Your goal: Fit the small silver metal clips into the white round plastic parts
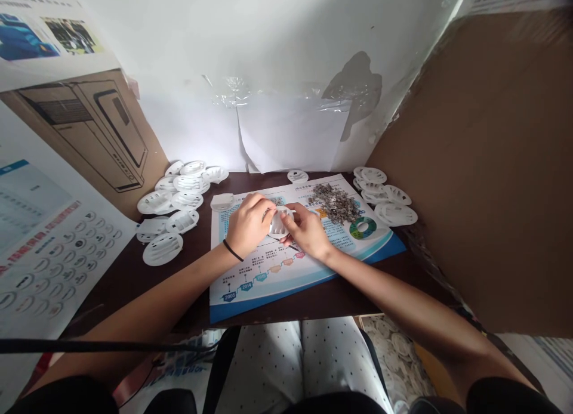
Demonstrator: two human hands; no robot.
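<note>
A white round plastic disc point(278, 224) with slots and raised ribs is held low over a printed sheet. My right hand point(310, 234) grips its right side, thumb on top and fingers underneath. At the disc's left edge, my left hand point(249, 224) has its fingers pinched together, touching the disc; what is between the fingertips is hidden. To the right of my hands, a heap of small metal pieces point(335, 204) lies on the printed sheet point(277, 283). A few more small metal pieces point(278, 201) sit just behind my left hand.
Similar white discs are piled at the left point(188, 184) and right point(387, 196) of the dark tabletop point(192, 289). One disc point(298, 176) lies by the back wall. Cardboard panels point(483, 163) enclose the sides. Below the table's right edge are many discs point(394, 354).
</note>
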